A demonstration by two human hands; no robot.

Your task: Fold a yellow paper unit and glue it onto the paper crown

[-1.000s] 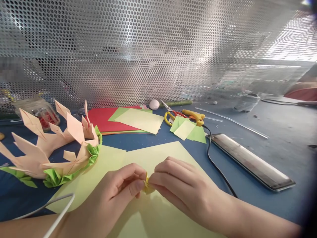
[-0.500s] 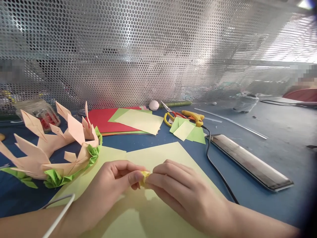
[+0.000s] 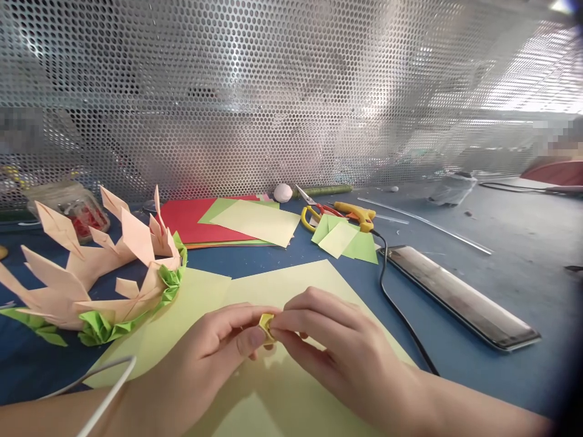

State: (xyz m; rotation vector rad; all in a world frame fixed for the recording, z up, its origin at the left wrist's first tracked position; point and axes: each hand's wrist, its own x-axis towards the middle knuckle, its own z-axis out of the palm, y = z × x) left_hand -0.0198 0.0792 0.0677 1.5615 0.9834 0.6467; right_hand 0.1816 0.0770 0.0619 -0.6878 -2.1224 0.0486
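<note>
A small folded piece of yellow paper (image 3: 265, 323) is pinched between my two hands, above a large pale yellow sheet (image 3: 291, 285). My left hand (image 3: 218, 346) grips its left side between thumb and fingers. From the right, the fingertips of my right hand (image 3: 337, 340) close on its other edge. A hollow shows in the paper's near face; the fingers hide much of the rest. To the left stands a ring of folded peach paper points (image 3: 54, 297) with green paper leaves (image 3: 107, 325) along its base.
Behind lie red paper (image 3: 182, 221), cream paper (image 3: 259, 221), small green and yellow pieces (image 3: 339, 238), scissors (image 3: 312, 209) and a yellow glue gun (image 3: 357, 213) with a black cord. A phone (image 3: 460, 294) rests at right. A jar (image 3: 68, 206) and perforated metal panel (image 3: 255, 91) stand behind.
The yellow paper has turned, so a hollow in it now faces me. My right fingers have shifted on its edge, with a gap opening beneath them. My left hand moved slightly.
</note>
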